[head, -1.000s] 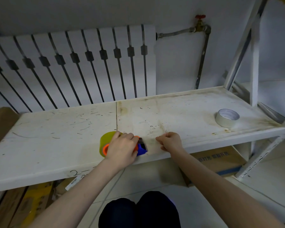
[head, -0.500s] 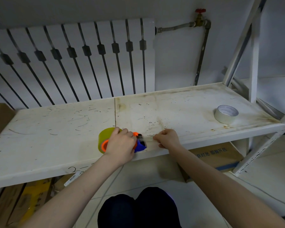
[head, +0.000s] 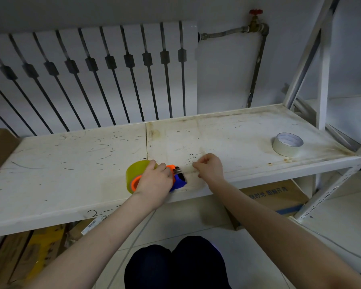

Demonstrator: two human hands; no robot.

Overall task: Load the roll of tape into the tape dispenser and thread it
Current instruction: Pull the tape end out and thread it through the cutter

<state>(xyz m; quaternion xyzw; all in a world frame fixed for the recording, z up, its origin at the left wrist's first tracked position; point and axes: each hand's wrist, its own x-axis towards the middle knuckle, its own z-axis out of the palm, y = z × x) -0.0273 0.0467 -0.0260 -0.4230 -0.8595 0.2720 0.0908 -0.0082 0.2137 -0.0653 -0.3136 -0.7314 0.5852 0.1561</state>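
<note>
Near the frame's middle, the left hand [head: 154, 181] is gripping tight around the orange and blue tape dispenser [head: 176, 180] holding the yellow tape roll [head: 137, 168] on the white shelf [head: 71, 163], while the right hand [head: 209, 167] is pinching the clear tape end [head: 187, 168]

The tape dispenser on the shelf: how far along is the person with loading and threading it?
Loading looks done: the yellowish tape roll sits on the orange and blue tape dispenser, which the left hand steadies on the white shelf. In hand: the right hand pinches a clear strip drawn out past the metal blade end. Whether it is fully threaded cannot be told. A second roll lies unused at the right.
</note>
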